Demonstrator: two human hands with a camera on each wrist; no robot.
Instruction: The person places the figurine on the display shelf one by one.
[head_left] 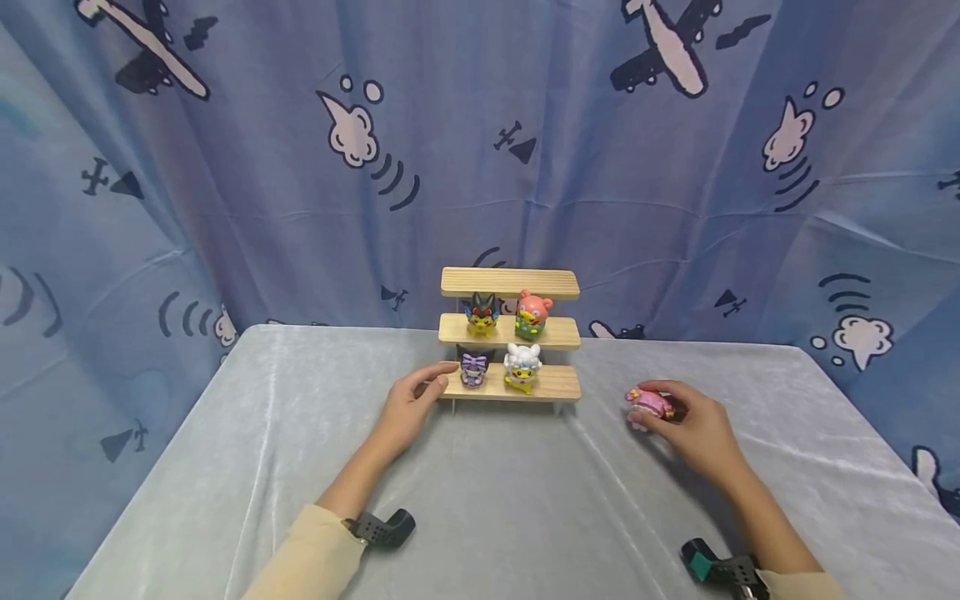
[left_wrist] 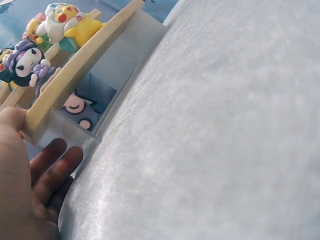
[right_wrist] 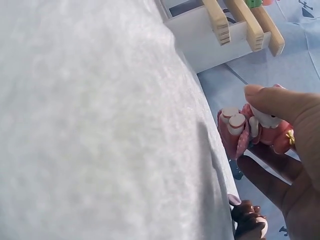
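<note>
Over the desk point(head_left: 495, 492), right of the tiered shelf, the right hand point(head_left: 697, 429) has its grip pinching the pink figurine point(head_left: 651, 403). The left hand point(head_left: 407, 407), fingers loosely spread, touches the shelf's point(head_left: 561, 380) left end. Probably mid-transfer; the next move likely calls for carrying left, feet down, onto a tier.

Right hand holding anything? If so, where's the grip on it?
Yes: the right hand holds a pink figurine by its head end, thumb over the white head, feet sticking out free.
</note>
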